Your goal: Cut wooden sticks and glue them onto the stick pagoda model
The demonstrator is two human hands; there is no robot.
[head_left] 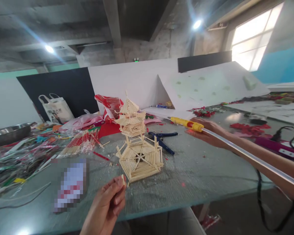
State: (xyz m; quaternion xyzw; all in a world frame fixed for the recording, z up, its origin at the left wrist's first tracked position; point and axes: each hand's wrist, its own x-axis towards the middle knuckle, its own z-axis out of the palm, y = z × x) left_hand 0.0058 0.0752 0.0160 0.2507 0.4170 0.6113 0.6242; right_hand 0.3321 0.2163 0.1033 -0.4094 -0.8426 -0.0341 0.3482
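Note:
My left hand (pixel 110 199), at the table's front edge, pinches a short piece of wooden stick (pixel 123 180) between thumb and fingertips. Just beyond it lies a hexagonal frame of wooden sticks (pixel 137 168) with a spoked middle and short uprights at its corners. A small tiered pagoda of the same sticks (pixel 132 119) rises at its back; whether the two are joined I cannot tell. On the right, my right hand (pixel 208 132) is closed around a yellow glue gun (pixel 187 124), its thin tip pointing left. A long clear glue stick (pixel 250 158) runs back from it along my forearm.
Blue-handled pliers (pixel 165 143) lie right of the pagoda. Loose sticks (pixel 80 142), plastic bags (pixel 75 124) and a metal bowl (pixel 11 132) crowd the left. A blurred-out item (pixel 71 184) is near my left hand. A purple device (pixel 276 148) with a black cable sits right.

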